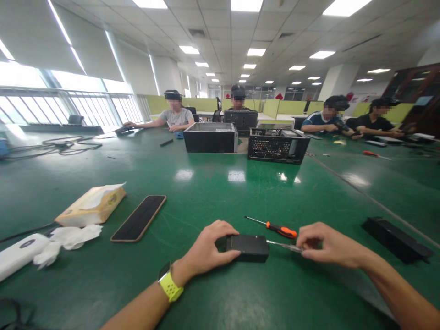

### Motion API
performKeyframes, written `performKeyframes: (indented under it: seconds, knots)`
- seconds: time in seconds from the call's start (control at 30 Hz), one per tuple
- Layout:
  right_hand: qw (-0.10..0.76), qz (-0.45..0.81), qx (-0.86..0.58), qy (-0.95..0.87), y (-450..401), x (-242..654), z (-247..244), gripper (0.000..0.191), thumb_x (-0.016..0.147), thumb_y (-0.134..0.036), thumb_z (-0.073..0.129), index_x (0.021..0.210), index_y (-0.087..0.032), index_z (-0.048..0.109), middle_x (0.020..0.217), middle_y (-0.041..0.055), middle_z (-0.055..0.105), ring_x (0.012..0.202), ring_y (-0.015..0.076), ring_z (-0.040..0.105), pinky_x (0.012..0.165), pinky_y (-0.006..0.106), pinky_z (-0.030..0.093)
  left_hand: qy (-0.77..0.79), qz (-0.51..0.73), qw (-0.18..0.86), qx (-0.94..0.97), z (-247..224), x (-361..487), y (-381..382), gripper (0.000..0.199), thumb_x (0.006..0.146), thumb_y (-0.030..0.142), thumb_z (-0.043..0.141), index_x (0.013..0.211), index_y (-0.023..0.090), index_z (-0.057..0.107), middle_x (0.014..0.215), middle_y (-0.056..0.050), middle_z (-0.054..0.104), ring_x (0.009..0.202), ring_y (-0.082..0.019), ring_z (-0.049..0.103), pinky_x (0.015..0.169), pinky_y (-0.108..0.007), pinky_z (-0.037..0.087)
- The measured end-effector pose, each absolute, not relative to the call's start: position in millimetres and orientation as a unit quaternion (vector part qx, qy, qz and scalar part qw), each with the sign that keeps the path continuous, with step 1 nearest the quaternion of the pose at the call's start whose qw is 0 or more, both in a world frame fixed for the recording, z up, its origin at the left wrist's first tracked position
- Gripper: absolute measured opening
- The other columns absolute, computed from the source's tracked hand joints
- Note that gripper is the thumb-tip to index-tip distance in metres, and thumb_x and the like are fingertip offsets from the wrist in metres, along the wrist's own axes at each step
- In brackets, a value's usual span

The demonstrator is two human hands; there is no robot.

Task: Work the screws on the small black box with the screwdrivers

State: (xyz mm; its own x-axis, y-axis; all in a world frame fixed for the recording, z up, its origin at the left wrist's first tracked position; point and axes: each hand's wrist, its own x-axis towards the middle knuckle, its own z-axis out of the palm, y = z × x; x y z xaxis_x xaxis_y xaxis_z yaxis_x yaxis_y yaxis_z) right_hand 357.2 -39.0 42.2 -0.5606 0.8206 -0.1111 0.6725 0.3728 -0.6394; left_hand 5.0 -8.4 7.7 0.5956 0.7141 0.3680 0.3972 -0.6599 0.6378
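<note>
On the green table (pixel 206 293), my left hand (pixel 213 247) grips a small black rectangular box (pixel 252 247) by its left end, thumb in front and fingers behind. My right hand (pixel 323 243) pinches a slim silver metal tool (pixel 283 245), perhaps tweezers; its exact kind is hard to make out. The tool's thin tip reaches the right end of the box, and I cannot tell whether it goes in. Just behind the tool lies an orange and black screwdriver (pixel 280 229), its shaft pointing left.
A phone (pixel 139 219), a tissue pack (pixel 92 206), crumpled tissue (pixel 74 236) and a white device (pixel 22 254) lie left. At right is a long black part (pixel 397 238). Computer cases (pixel 209 140) stand farther back. Several people sit around the table; cables (pixel 62 146) lie far left.
</note>
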Motion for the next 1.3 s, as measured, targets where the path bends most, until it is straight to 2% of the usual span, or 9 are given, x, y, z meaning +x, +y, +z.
performKeyframes:
  seconds: [0.33, 0.5, 0.7, 0.8, 1.03, 1.3]
  knots:
    - [0.109, 0.327, -0.441, -0.829, -38, 356, 36, 0.014, 0.084, -0.028, 0.064, 0.080, -0.016, 0.071, 0.075, 0.0015, 0.060, 0.069, 0.0143, 0.055, 0.061, 0.025, 0.040, 0.323, 0.310, 0.250, 0.858, 8, 5, -8, 0.032, 0.077, 0.027, 0.078, 0.106, 0.019, 0.068, 0.103, -0.005, 0.068, 0.097, -0.022, 0.062, 0.088, -0.034, 0.047]
    - [0.097, 0.273, -0.435, -0.853, -33, 352, 55, 0.015, 0.085, -0.027, 0.064, 0.084, -0.018, 0.075, 0.076, 0.0027, 0.064, 0.070, 0.0151, 0.057, 0.063, 0.026, 0.040, 0.326, 0.309, 0.251, 0.857, 7, 5, -8, 0.032, 0.077, 0.029, 0.078, 0.106, 0.020, 0.068, 0.104, -0.005, 0.069, 0.097, -0.023, 0.062, 0.088, -0.035, 0.047]
    - [0.085, 0.273, -0.385, -0.878, -12, 347, 88, 0.027, 0.091, -0.041, 0.061, 0.097, -0.021, 0.078, 0.082, 0.0047, 0.067, 0.076, 0.0163, 0.060, 0.069, 0.028, 0.041, 0.327, 0.311, 0.252, 0.856, 7, 5, -8, 0.032, 0.077, 0.030, 0.077, 0.107, 0.020, 0.069, 0.104, -0.006, 0.069, 0.097, -0.023, 0.062, 0.088, -0.035, 0.047]
    - [0.089, 0.300, -0.397, -0.863, -16, 351, 77, 0.033, 0.093, -0.047, 0.057, 0.096, -0.022, 0.077, 0.083, 0.0046, 0.066, 0.076, 0.0166, 0.059, 0.069, 0.029, 0.041, 0.326, 0.315, 0.257, 0.853, 6, 4, -8, 0.033, 0.077, 0.031, 0.078, 0.107, 0.020, 0.069, 0.104, -0.006, 0.069, 0.097, -0.023, 0.063, 0.088, -0.035, 0.047]
    - [0.181, 0.326, -0.462, -0.805, -44, 359, 28, 0.036, 0.094, -0.050, 0.052, 0.101, -0.023, 0.075, 0.088, 0.0052, 0.062, 0.080, 0.0185, 0.058, 0.071, 0.031, 0.043, 0.319, 0.320, 0.271, 0.850, 6, 5, -7, 0.035, 0.078, 0.036, 0.078, 0.106, 0.018, 0.069, 0.104, -0.007, 0.070, 0.097, -0.023, 0.063, 0.089, -0.036, 0.048]
    - [0.159, 0.340, -0.468, -0.800, -61, 354, 45, 0.033, 0.095, -0.048, 0.051, 0.098, -0.025, 0.075, 0.087, 0.0038, 0.061, 0.080, 0.0181, 0.057, 0.071, 0.031, 0.041, 0.313, 0.323, 0.251, 0.857, 6, 6, -7, 0.034, 0.079, 0.036, 0.077, 0.107, 0.018, 0.070, 0.103, -0.008, 0.070, 0.096, -0.023, 0.062, 0.087, -0.036, 0.049]
